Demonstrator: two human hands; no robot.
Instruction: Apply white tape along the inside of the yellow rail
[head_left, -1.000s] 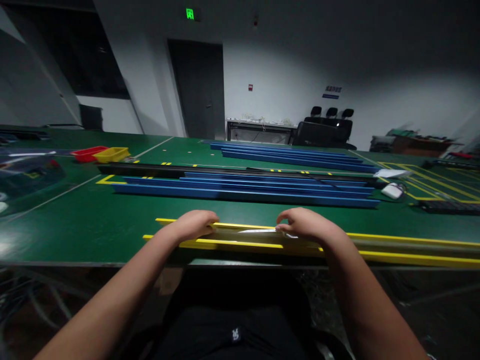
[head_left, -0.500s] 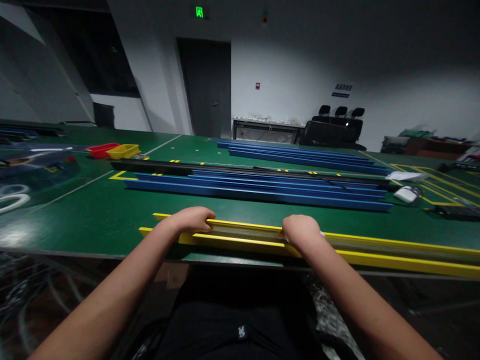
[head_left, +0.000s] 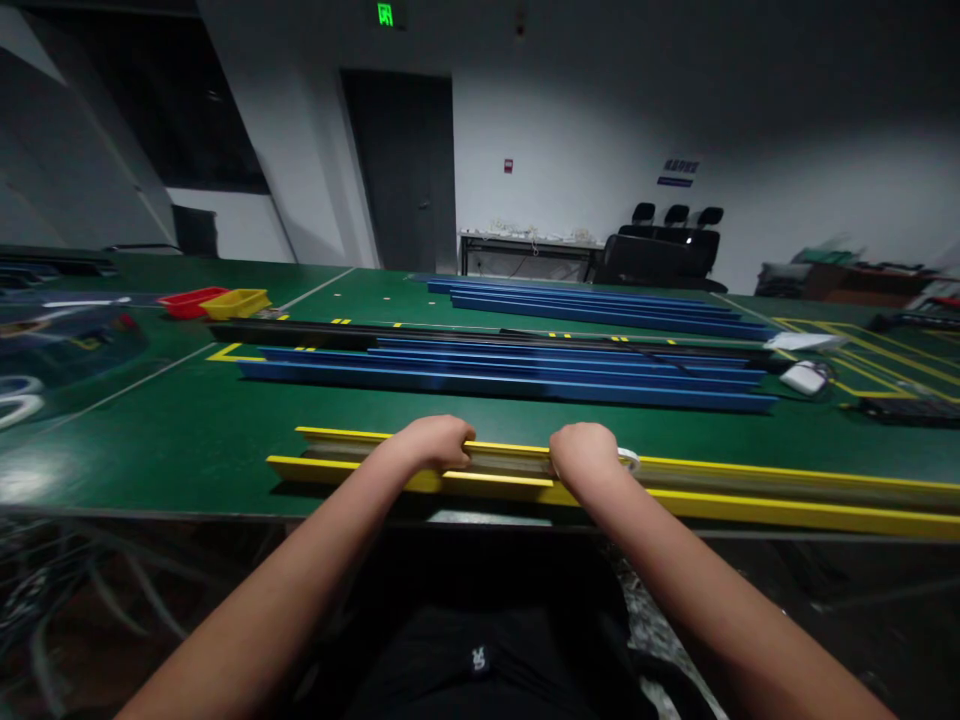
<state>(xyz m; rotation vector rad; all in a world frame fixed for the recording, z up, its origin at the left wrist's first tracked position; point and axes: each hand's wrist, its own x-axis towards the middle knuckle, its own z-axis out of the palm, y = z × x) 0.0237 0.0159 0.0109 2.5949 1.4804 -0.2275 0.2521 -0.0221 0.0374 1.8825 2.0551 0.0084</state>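
Observation:
A long yellow U-shaped channel lies along the table's near edge, its open side up. Over its left half is my left hand, closed, with its fingertips curled down at the far wall. My right hand is closed like a fist over the channel a little further right, its fingers hidden from me. Beside that hand shows part of a white ring; whether it is held I cannot tell. Between both hands, a short yellow edge stands in front of the channel's near wall.
Blue channels and a black rail lie across the green table. More blue channels rest further back. A red bin and a yellow bin stand left; a white device lies right.
My left hand has moved right along the yellow channel, closer to my right hand. More of the white ring shows beside my right hand. The view has shifted slightly.

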